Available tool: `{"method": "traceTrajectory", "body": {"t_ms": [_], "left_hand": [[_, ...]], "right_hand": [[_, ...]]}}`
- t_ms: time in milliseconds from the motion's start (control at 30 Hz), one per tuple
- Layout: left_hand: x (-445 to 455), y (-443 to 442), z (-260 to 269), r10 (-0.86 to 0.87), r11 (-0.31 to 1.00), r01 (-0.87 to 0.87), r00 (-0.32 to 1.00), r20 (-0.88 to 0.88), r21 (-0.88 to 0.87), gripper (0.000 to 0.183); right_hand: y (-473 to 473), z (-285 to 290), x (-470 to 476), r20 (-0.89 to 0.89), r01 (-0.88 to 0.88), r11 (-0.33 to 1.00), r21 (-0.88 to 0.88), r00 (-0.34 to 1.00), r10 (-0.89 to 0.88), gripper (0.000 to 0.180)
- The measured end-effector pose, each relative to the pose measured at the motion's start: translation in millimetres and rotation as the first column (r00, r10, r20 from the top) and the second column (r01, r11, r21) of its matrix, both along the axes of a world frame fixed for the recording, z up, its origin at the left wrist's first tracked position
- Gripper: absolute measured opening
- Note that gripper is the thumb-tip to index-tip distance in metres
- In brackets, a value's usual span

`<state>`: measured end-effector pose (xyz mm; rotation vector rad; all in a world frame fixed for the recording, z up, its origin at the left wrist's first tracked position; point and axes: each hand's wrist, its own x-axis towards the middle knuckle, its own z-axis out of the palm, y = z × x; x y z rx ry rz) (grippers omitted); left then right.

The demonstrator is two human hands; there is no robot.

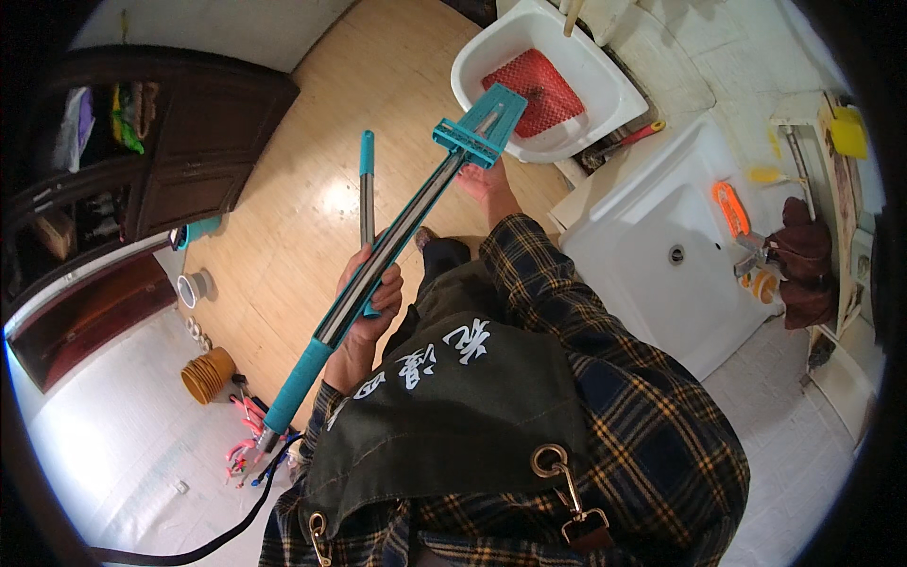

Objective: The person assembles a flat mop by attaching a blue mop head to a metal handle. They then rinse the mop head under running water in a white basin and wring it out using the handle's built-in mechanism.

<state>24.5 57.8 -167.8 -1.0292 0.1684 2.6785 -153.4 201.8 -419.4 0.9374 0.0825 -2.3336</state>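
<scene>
A flat squeeze mop with a steel pole [390, 262] and teal plastic parts runs diagonally before me. My left hand [372, 298] is closed around its middle. A shorter steel rod with a teal grip [366, 152] passes beside the pole at that hand; whether the two are joined is unclear. The teal mop head [496, 120] is at the upper end, over the edge of a white basin. My right hand [485, 184] is just below and behind the head, its fingers partly hidden, so its hold cannot be made out. The pole's teal lower grip [297, 386] points down left.
The white basin [471, 57] holds a red mesh mat [553, 106]. At right is a white sink [631, 283] with a faucet, an orange brush [730, 209] and brown cloths [804, 248]. A dark wooden cabinet [205, 135] stands left, with stacked brown pots [205, 375] below it.
</scene>
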Motion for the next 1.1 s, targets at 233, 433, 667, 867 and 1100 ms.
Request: {"method": "traceTrajectory", "body": {"t_ms": [233, 433, 667, 867, 1100], "left_hand": [[8, -2, -8, 0.035, 0.999, -0.035, 0.999, 0.005, 0.008, 0.037], [1, -1, -3, 0.024, 0.999, -0.023, 1.000, -0.014, 0.025, 0.037], [-1, 5, 0, 0.015, 0.998, -0.014, 1.000, -0.011, 0.063, 0.038], [1, -3, 0, 0.014, 1.000, -0.013, 0.997, -0.074, 0.023, 0.038], [-1, -3, 2, -0.061, 0.996, 0.057, 0.996, -0.058, -0.067, 0.036]], "right_hand": [[-2, -7, 10, -0.183, -0.046, 0.997, 0.055, 0.982, 0.055, 0.026], [3, -12, 7, -0.240, -0.131, 0.991, -0.003, 0.963, 0.126, 0.033], [-1, -9, 3, -0.153, -0.038, 0.999, 0.036, 0.987, 0.043, 0.031], [-4, -11, 4, -0.265, -0.122, 0.992, 0.030, 0.956, 0.126, 0.024], [-14, 2, 1, -0.306, -0.223, 0.970, 0.099, 0.920, 0.243, 0.022]]}}
